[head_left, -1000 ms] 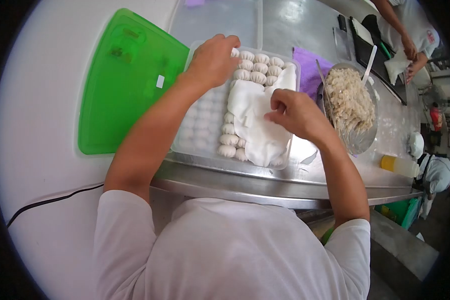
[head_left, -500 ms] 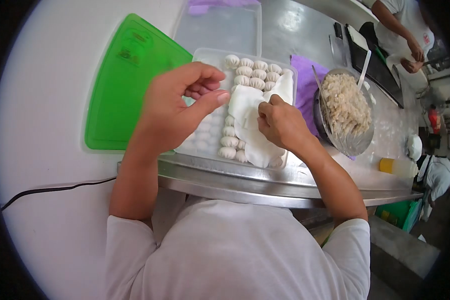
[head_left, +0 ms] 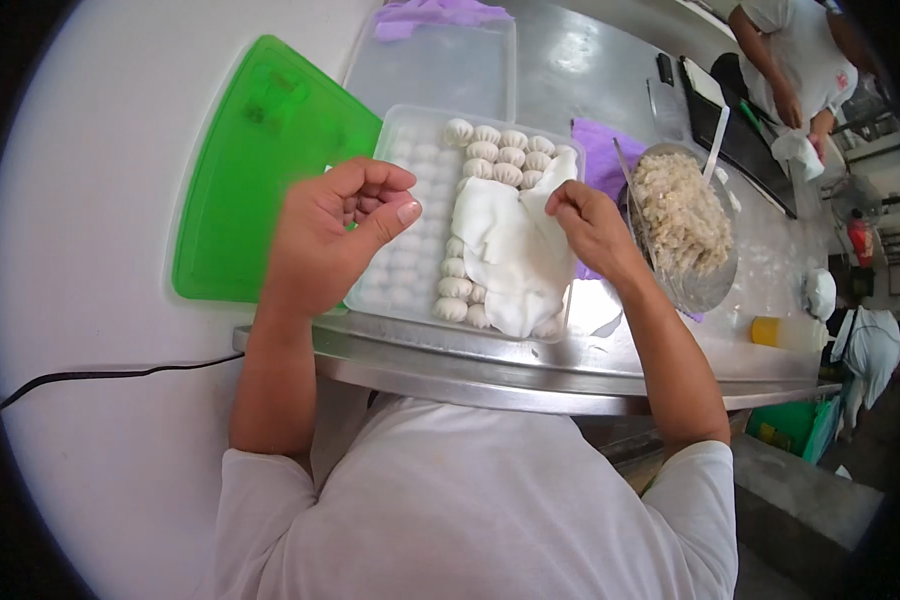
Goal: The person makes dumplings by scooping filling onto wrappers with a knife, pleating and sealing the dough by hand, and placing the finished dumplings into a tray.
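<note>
A clear plastic tray (head_left: 368,290) holds rows of pleated dumplings (head_left: 511,157) on its right part, and whitish rounds show through its left part. White dough sheets (head_left: 505,240) lie over many of the dumplings. My right hand (head_left: 592,228) is at the sheets' upper right edge, its thumb and fingertips pinched on the dough. My left hand (head_left: 335,235) hovers over the tray's left side, fingers curled and thumb apart, with nothing in it.
A green lid (head_left: 260,170) lies left of the tray, a clear lid (head_left: 440,70) behind it. To the right are a bowl of filling (head_left: 680,215), a purple cloth (head_left: 595,140) and a yellow-based bottle (head_left: 785,332). A co-worker (head_left: 795,60) stands at the back right.
My left hand has left the dumplings at the tray's far edge and come back toward me. My right hand has shifted to the upper right edge of the dough sheets.
</note>
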Demonstrator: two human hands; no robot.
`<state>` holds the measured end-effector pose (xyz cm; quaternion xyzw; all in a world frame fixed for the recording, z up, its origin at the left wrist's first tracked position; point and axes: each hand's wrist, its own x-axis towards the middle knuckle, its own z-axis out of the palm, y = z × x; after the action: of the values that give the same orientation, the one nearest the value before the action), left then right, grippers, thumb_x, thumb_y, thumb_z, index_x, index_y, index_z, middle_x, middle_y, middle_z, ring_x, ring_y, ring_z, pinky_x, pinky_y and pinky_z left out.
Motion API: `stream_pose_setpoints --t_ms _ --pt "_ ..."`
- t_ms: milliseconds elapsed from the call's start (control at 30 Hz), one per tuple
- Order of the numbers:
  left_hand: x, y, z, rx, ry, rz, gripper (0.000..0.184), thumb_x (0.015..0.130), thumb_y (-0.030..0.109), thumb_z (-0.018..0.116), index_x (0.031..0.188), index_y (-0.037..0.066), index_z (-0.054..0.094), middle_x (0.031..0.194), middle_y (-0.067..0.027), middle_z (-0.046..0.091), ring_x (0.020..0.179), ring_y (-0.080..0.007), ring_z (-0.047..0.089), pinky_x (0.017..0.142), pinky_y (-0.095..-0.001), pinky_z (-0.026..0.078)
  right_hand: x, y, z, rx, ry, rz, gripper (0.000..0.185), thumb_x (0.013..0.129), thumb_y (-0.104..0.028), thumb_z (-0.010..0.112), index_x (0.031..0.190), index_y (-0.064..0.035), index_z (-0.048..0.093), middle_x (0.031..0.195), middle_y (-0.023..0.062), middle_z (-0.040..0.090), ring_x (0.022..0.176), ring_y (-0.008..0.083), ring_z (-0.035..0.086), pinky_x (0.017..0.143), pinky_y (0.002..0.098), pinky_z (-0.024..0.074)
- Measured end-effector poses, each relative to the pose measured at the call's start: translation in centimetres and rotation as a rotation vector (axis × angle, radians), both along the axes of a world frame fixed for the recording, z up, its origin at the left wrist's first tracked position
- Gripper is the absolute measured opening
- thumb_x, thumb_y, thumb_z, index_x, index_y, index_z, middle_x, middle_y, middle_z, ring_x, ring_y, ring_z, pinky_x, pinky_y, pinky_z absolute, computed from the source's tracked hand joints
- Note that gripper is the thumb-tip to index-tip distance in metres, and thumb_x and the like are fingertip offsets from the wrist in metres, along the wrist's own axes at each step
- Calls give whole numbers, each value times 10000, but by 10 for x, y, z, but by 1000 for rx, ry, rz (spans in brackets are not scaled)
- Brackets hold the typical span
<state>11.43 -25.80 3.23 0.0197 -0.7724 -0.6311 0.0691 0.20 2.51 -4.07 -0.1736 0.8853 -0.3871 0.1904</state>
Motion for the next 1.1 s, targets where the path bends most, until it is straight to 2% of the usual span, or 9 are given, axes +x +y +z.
stream_pose_setpoints --t_ms 300,467,533,667,800,900,967,1033,1100 --pt "-45 71 -10 -14 45 -230 326 894 49 731 1204 -7 645 982 -40 679 875 -105 637 837 -244 529 15 46 50 -626 -113 -81 220 899 -19 625 1097 -53 534 1038 5 522 916 96 521 791 248 449" --pt "-76 136 -25 381 -295 -752 337 911 83 725 1214 -8 609 1037 -45 659 889 -99 637 829 -247 528 44 84 50 -959 -164 -31 287 921 -65 678 1177 -58 547 1126 26 539 979 117 558 859 250 468" --pt "-69 158 -2 246 -344 -775 304 922 80 716 1190 -9 605 1051 -44 649 898 -87 630 797 -244 525 67 102 52 -1024 -304 -383 357 947 -137 689 1253 -54 526 1189 52 565 1027 154 584 910 301 490" --pt "-56 205 12 375 -299 -918 255 934 41 682 1170 -15 601 1032 -35 640 911 -68 616 759 -235 523 106 133 16 -1563 -789 -299 584 971 -294 678 1431 -34 428 1352 136 571 1169 216 613 1008 385 506" --pt "-52 228 9 432 -424 -925 300 927 38 686 1214 0 610 1032 -30 643 862 -72 615 736 -232 520 134 136 16 -1748 -775 -390 599 978 -302 663 1435 11 436 1359 163 582 1212 242 610 1049 413 496" --pt "-84 227 -19 -407 145 -806 359 865 116 740 1205 50 647 1025 -81 671 790 -169 653 713 -319 536 144 159 7 -1555 -558 -753 480 988 -210 646 1368 45 500 1256 150 644 1177 254 634 1063 426 486" --pt "-127 232 -44 -927 390 -640 505 821 78 706 1307 64 568 1174 -149 659 1049 -340 638 904 -432 505 153 178 9 -1382 -445 -799 459 991 -189 638 1366 40 505 1230 142 656 1155 252 644 1045 414 496" --pt "-178 223 -100 -1404 866 -487 507 850 69 637 1345 75 531 1190 -159 637 1145 -356 600 958 -440 481 155 184 17 -1137 -224 -848 370 994 -117 611 1324 36 540 1148 111 680 1055 190 660 948 337 517" --pt "-180 228 -94 -1467 671 -670 495 862 62 592 1352 86 532 1183 -166 636 1129 -368 606 954 -446 487 159 196 22 -872 -146 -830 349 988 -102 610 1302 41 550 1124 95 678 1023 155 646 915 310 510"
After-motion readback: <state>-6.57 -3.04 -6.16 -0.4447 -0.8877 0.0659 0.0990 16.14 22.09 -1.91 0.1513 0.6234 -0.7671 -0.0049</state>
